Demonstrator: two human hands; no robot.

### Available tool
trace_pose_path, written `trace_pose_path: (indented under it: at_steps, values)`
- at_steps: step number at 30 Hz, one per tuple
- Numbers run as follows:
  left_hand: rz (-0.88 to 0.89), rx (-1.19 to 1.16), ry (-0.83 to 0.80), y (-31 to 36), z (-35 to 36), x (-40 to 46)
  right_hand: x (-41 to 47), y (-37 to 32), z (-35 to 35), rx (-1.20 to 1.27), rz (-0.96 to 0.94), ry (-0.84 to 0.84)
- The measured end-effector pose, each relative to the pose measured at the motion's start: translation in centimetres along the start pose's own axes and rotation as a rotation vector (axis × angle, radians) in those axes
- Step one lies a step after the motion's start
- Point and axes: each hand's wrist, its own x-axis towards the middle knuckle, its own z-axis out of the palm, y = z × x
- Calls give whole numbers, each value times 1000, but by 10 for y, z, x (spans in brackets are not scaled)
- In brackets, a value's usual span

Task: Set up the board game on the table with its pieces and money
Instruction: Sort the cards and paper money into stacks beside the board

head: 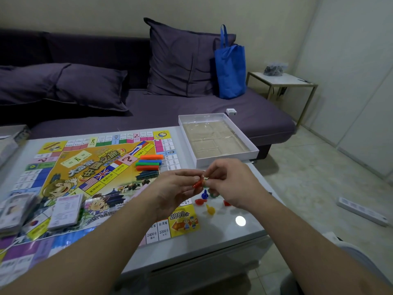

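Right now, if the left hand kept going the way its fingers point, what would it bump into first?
Most likely the right hand. The left hand points its fingers rightward across the table, and both hands already meet at a small red piece pinched between them. How deep each hand sits is hard to judge from this view.

Game board point(85, 177) on table point(234, 235) — box point(217, 139) right, sofa point(191, 116) behind

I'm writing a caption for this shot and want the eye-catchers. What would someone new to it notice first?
The bright yellow game board spreads over the white table, with a stack of coloured sticks on it. In front, the left hand and right hand meet over a small red piece, with loose pawns below them. Behind, an open white box sits at the table's far right corner, before a purple sofa.
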Motion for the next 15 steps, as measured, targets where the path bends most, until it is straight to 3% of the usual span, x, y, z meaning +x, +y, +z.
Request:
trace_pose_path:
  at_steps: [4,9,12,15]
  values:
    - [-50,81,80,-8,-1,1,-10,2,-5,-163,-23,32]
    - [-179,75,158,-14,2,-5,-30,-4,0,-403,1,-163]
    - [-204,73,166,-14,5,-7,-42,3,5,-464,23,-176]
    - [-157,281,165,-15,9,-10,-50,18,9,-517,50,-141]
